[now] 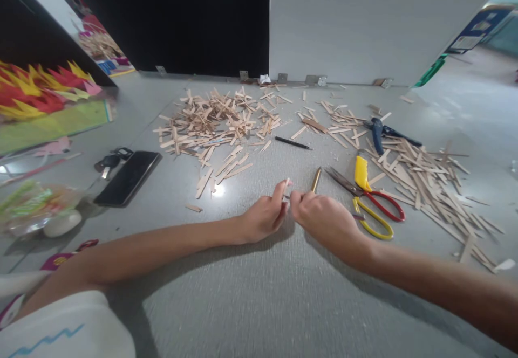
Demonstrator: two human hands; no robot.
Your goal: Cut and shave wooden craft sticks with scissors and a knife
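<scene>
Both hands meet at the middle of the grey floor. My left hand (265,217) pinches a small pale wooden stick piece (286,184) between thumb and forefinger. My right hand (321,219) is closed around a gold-coloured pen-like tool (315,179), whose end sticks up past the knuckles; its working tip is hidden between the hands. Just right of my right hand lie scissors with red and yellow handles (374,205).
Heaps of wooden sticks (216,121) and cut strips (421,177) spread across the floor. A black pen (293,143), blue pliers (378,131), a dark phone (128,177), keys (109,161) and a plastic bag (32,207) lie around. Coloured paper craft (40,91) sits far left.
</scene>
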